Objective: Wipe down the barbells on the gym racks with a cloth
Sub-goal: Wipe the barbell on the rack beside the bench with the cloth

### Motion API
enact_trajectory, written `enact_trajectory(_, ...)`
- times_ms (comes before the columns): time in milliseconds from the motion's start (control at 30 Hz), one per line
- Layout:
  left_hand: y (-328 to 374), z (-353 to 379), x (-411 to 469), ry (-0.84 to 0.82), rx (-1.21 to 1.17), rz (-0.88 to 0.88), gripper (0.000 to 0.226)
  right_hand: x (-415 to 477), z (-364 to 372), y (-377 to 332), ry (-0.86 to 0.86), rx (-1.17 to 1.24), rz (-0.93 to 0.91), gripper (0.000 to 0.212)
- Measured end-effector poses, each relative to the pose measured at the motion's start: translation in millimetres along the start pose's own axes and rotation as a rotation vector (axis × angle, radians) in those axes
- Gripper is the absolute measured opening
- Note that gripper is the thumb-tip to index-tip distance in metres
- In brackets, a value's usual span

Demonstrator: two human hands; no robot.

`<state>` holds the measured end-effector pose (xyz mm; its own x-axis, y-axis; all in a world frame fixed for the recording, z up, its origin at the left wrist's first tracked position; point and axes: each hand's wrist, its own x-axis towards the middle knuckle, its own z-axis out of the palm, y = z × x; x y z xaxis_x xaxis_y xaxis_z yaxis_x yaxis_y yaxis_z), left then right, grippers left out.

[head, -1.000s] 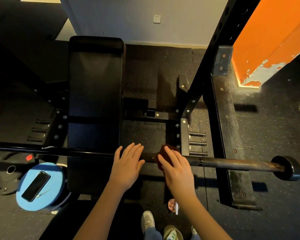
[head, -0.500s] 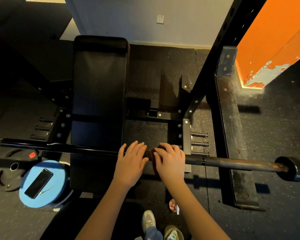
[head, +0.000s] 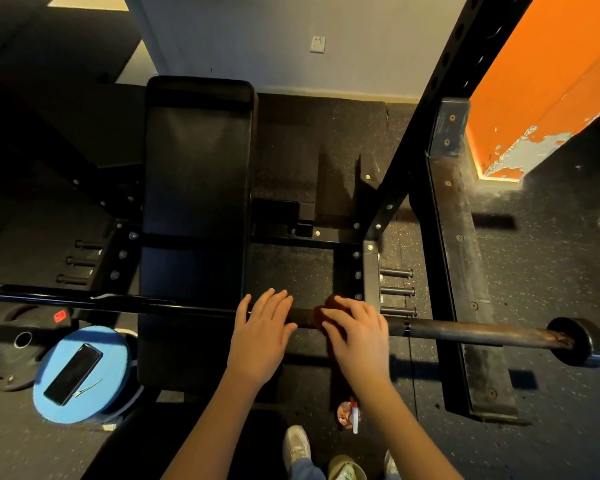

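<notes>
Mid-wipe on bar (head: 465,332): right hand (head: 359,336) clamps cloth (head: 321,315) around it, left hand (head: 262,336) rests open bracing; next, probably slide cloth along shaft.

Dim gym, speckled rubber floor (head: 541,265), grey wall (head: 257,36), peeling orange pillar (head: 548,84), black bench (head: 196,188)

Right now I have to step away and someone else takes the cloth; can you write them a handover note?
Left hand: lies open on the barbell, holding nothing.
Right hand: presses the dark red cloth onto the bar just inside the rack upright.
Done: cannot tell how much is wiped.
Left: the rusty stretch toward the right collar, the black stretch over the bench.
</notes>
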<state>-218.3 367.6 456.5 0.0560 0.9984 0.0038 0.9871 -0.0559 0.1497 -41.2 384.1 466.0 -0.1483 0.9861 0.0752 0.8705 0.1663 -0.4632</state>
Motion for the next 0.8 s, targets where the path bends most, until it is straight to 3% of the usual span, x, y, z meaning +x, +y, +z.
enact_trajectory(133,2,2,-4,0.023,0.003,0.006,0.046,8,3,-3,0.062,-0.018,0.145,0.031)
enact_trajectory(200,2,1,-4,0.026,0.013,0.016,0.046,10,10,-22,0.035,-0.068,0.098,0.037)
enact_trajectory(333,3,-2,-3,-0.075,-0.003,-0.029,0.049,0,6,0,0.067,-0.097,-0.063,0.024)
enact_trajectory(433,4,-5,-3,-0.092,-0.043,-0.053,0.055,-12,-5,26,0.143,-0.112,0.020,0.028)
enact_trajectory(533,5,-4,-1,-0.093,-0.025,-0.050,0.060,-9,7,3,0.169,-0.098,0.124,0.032)
enact_trajectory(700,11,-10,6,-0.130,-0.017,-0.087,0.061,-13,-1,16,0.074,-0.199,-0.178,0.040)
enact_trajectory(800,20,-10,6,-0.105,0.027,-0.062,0.058,-18,-17,50,0.148,-0.199,-0.034,0.033)
